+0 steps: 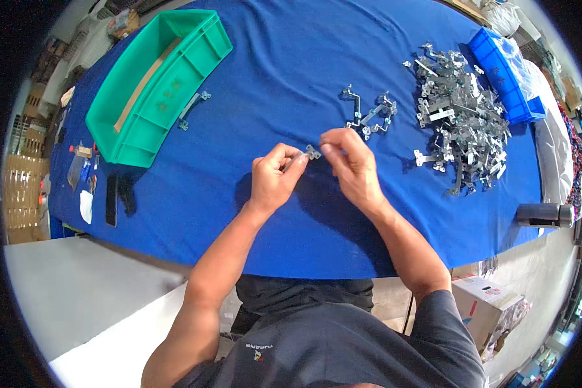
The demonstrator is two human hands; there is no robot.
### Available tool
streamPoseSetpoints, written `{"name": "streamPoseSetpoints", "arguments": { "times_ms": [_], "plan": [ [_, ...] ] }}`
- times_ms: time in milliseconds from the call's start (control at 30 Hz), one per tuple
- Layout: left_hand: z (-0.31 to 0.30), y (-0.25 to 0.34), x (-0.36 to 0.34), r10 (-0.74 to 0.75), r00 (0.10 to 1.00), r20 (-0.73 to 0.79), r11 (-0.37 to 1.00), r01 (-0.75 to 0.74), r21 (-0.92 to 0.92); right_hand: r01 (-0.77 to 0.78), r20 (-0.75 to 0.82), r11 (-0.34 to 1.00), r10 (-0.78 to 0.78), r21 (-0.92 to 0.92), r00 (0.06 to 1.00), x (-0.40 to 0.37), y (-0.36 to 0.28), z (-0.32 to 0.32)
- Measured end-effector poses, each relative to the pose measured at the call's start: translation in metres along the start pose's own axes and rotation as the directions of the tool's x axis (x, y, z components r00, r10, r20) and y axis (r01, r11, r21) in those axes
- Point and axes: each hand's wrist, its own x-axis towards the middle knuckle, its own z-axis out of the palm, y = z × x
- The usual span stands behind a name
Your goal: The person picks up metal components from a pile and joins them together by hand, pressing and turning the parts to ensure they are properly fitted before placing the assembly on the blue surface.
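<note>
My left hand is closed around a small metal bracket, whose end with holes sticks out past the thumb and forefinger. Just to the right of that end, my right hand has its thumb and forefinger pinched together. Whatever may be between those fingertips is too small to make out. Beyond my right hand lie a few bent metal brackets on the blue cloth. A large heap of similar metal parts spreads farther right.
A green plastic bin stands at the left, with one metal bracket beside it. At the right edge are a blue bin with clear plastic and a dark cylinder. A dark phone-like slab lies at the left.
</note>
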Motion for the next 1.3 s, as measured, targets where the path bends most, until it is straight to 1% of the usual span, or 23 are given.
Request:
{"name": "streamPoseSetpoints", "arguments": {
  "times_ms": [33, 67, 133, 267, 333, 467, 533, 567, 633, 733, 800, 867, 933, 967, 1000, 1067, 1167, 1267, 1300],
  "plan": [
    [-0.002, -0.001, 0.0, -0.006, 1.0, -0.018, 1.0, 0.006, -0.016, -0.179, 0.048, 0.984, 0.18, -0.015, 0.983, 0.0, -0.004, -0.004],
    [-0.003, 0.0, -0.001, -0.051, 0.998, -0.044, 0.996, 0.047, -0.075, -0.337, 0.13, 0.94, 0.329, 0.05, 0.936, 0.001, -0.006, -0.006],
    [-0.004, 0.011, 0.001, -0.137, 0.987, -0.082, 0.973, 0.118, -0.2, -0.411, 0.243, 0.911, 0.391, 0.035, 0.888, 0.001, 0.001, -0.005],
    [-0.007, 0.013, 0.001, -0.175, 0.984, -0.032, 0.963, 0.164, -0.215, -0.383, 0.279, 0.924, 0.369, -0.007, 0.886, -0.002, -0.002, -0.002],
    [-0.007, 0.011, 0.001, -0.163, 0.986, -0.019, 0.966, 0.155, -0.207, -0.367, 0.305, 0.93, 0.356, -0.025, 0.883, -0.002, 0.0, -0.003],
    [-0.006, 0.009, 0.003, -0.15, 0.989, 0.006, 0.973, 0.149, -0.178, -0.325, 0.255, 0.943, 0.331, -0.066, 0.909, -0.001, -0.003, -0.003],
    [-0.004, 0.003, 0.002, -0.079, 0.997, -0.016, 0.994, 0.078, -0.072, -0.282, 0.227, 0.955, 0.295, -0.087, 0.928, -0.001, 0.001, -0.002],
    [-0.004, 0.001, 0.002, -0.042, 0.999, -0.024, 0.999, 0.041, -0.019, -0.3, 0.213, 0.953, 0.299, -0.028, 0.93, -0.002, 0.001, -0.001],
    [-0.003, 0.001, 0.002, -0.005, 1.0, -0.012, 1.0, 0.005, 0.03, -0.331, 0.181, 0.939, 0.312, 0.089, 0.933, -0.002, -0.005, 0.003],
    [-0.001, 0.007, 0.0, 0.032, 0.999, 0.013, 0.996, -0.033, 0.082, -0.211, 0.215, 0.977, 0.213, -0.029, 0.953, -0.004, 0.003, 0.001],
    [-0.001, 0.009, 0.0, 0.051, 0.998, 0.033, 0.993, -0.054, 0.101, -0.054, 0.134, 0.998, 0.059, -0.042, 0.989, -0.002, 0.002, -0.001],
    [-0.003, 0.007, -0.001, 0.071, 0.996, 0.053, 0.991, -0.076, 0.109, 0.105, 0.06, 0.992, -0.101, -0.065, 0.993, 0.001, 0.0, -0.001],
    [-0.002, -0.001, 0.0, 0.012, 1.0, 0.017, 1.0, -0.012, 0.019, -0.084, 0.014, 0.996, 0.084, -0.003, 0.996, 0.001, 0.0, -0.001],
    [-0.004, -0.004, 0.0, -0.018, 1.0, -0.002, 1.0, 0.018, -0.022, -0.292, 0.066, 0.952, 0.287, 0.088, 0.956, 0.0, -0.004, -0.004],
    [-0.005, -0.002, -0.001, -0.05, 0.998, -0.024, 0.997, 0.048, -0.066, -0.338, 0.121, 0.938, 0.328, 0.072, 0.937, 0.001, -0.006, -0.005],
    [-0.004, 0.003, 0.0, -0.11, 0.992, -0.056, 0.982, 0.1, -0.161, -0.44, 0.277, 0.898, 0.423, 0.0, 0.863, 0.002, -0.004, -0.007],
    [-0.005, 0.004, 0.0, -0.122, 0.992, -0.044, 0.974, 0.111, -0.196, -0.432, 0.283, 0.902, 0.416, -0.005, 0.864, 0.0, -0.009, -0.004],
    [-0.004, 0.006, 0.001, -0.087, 0.996, -0.024, 0.982, 0.082, -0.171, -0.367, 0.31, 0.927, 0.371, -0.074, 0.875, 0.0, -0.004, -0.004],
    [-0.004, 0.005, 0.001, -0.092, 0.996, -0.021, 0.982, 0.087, -0.166, -0.333, 0.29, 0.94, 0.341, -0.079, 0.894, -0.001, -0.003, -0.004]
  ]
}}
